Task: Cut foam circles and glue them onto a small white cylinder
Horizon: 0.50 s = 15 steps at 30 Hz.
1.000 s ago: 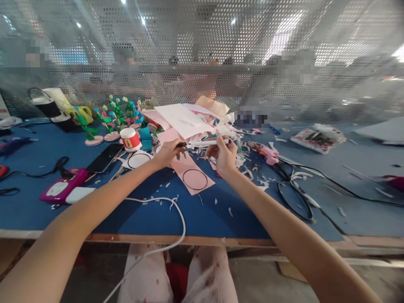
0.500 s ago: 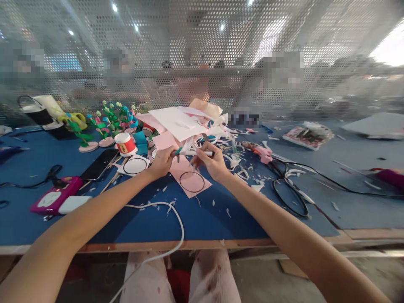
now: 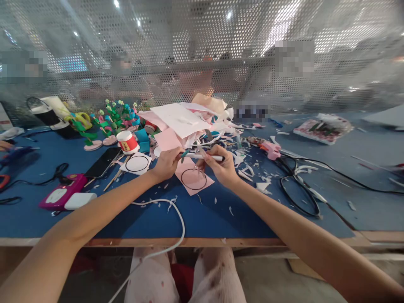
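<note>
My right hand grips a white pen with a dark right end, held almost level over the papers. At the pen's left end my left hand is closed, fingers pinched on a small teal strip that seems to lie round the pen. How far the strip wraps is hidden by the fingers. Below the hands lies pink paper with a black circle drawn on it. White paper with another drawn circle is left of my left hand.
Papers and white scraps pile up behind my hands. To the left stand a red-and-white paper cup, green paper plants, a phone and a purple power strip. A pink glue gun and black cable lie right. A white cable crosses the front edge.
The view has shifted slightly, so most things sit a little further right. Both hands keep hold of the pen and strip, with the pen tilting slightly more.
</note>
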Motion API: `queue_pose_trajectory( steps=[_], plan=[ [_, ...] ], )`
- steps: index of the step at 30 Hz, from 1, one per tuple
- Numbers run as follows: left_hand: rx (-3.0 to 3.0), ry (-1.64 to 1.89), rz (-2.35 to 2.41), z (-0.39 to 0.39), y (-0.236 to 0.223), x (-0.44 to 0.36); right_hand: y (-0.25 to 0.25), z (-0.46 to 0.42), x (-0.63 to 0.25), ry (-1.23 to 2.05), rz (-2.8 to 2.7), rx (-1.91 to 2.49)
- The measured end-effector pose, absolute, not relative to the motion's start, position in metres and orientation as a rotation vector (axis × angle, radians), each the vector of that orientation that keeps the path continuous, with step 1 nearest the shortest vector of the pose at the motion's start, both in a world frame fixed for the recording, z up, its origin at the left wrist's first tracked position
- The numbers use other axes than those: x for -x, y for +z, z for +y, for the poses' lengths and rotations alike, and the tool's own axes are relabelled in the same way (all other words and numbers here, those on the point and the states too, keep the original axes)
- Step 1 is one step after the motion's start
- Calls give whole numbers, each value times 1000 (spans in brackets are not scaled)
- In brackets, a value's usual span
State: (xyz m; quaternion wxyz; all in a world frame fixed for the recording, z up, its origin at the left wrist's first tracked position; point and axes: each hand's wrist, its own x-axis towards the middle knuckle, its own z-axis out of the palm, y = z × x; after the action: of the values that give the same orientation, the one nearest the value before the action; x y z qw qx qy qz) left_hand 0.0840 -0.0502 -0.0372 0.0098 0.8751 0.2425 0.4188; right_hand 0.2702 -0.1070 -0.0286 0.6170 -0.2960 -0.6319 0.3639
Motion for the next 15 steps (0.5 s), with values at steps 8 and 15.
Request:
queue_pose_trajectory(
  steps=[8,15],
  plan=[
    [-2498,889,1918,-59,-36,-98,-16,-81,-318,-86,-1702,1216],
    [-2425,682,2015,-63,-33,-98,-8,-72,-332,-247,-1521,1887]
  ],
)
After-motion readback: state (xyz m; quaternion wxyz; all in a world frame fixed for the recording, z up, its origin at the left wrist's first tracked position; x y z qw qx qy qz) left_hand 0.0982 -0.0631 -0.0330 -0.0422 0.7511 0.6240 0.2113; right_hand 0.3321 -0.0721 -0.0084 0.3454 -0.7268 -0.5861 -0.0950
